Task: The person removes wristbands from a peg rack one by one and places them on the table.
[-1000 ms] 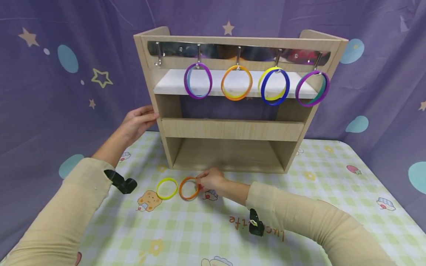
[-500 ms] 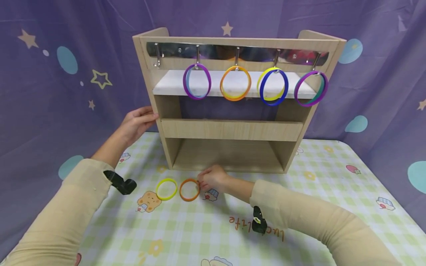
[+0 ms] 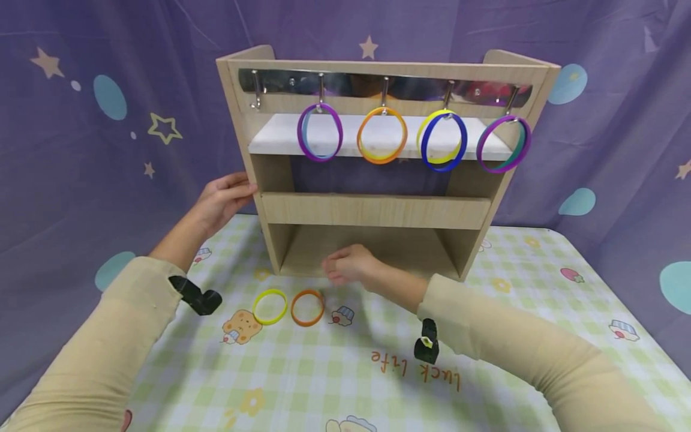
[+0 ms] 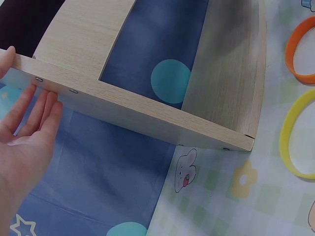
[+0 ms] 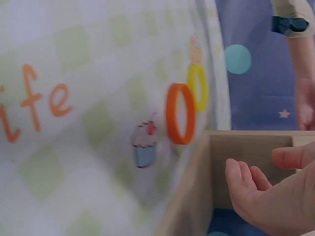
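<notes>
Surface (image 3: 302,378), before the rack (image 3: 378,211): yellow ring (image 3: 269,323) and orange ring (image 3: 308,324) lying side by side | right grip (image 3: 348,264) near rack's lower front edge, fingers loosely bent, thumb apart | left grip (image 3: 222,195) against rack's left side, fingers extended | hanging rings (image 3: 441,168) on 4 of the 5 hooks (image 3: 385,91) along rack's top front
</notes>
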Available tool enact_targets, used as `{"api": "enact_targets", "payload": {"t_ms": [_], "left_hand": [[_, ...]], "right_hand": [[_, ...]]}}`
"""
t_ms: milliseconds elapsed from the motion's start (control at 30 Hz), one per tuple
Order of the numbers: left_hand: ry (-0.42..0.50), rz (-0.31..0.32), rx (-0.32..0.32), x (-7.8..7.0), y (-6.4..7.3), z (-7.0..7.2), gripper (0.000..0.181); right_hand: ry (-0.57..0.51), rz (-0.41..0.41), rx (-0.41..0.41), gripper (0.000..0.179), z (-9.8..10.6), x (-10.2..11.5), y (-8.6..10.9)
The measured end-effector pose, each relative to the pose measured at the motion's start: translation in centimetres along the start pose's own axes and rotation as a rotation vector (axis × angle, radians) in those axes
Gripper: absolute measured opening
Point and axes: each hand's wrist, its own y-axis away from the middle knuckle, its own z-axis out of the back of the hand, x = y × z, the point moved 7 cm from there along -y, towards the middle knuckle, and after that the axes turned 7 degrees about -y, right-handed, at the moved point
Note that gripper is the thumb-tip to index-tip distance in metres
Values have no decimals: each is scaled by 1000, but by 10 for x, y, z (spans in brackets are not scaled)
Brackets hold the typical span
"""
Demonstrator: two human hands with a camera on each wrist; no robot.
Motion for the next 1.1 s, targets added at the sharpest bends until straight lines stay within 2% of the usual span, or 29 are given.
{"api": "enact_targets", "payload": {"t_ms": [500,733,933,1100], "left_hand": [[-1,-1,5,0,0,0,73],[20,-34,3,0,-1,0,48],[7,-19,8,-1,-1,-2,68],[3,-18,4,-1,-1,-2,68]], "right_hand": [[-59,118,48,36,20,56,18],[-46,144,26,36,31,74,28],[-69,193,12,37,38,92,37],[-93,212,2,38,43,103,45]]}}
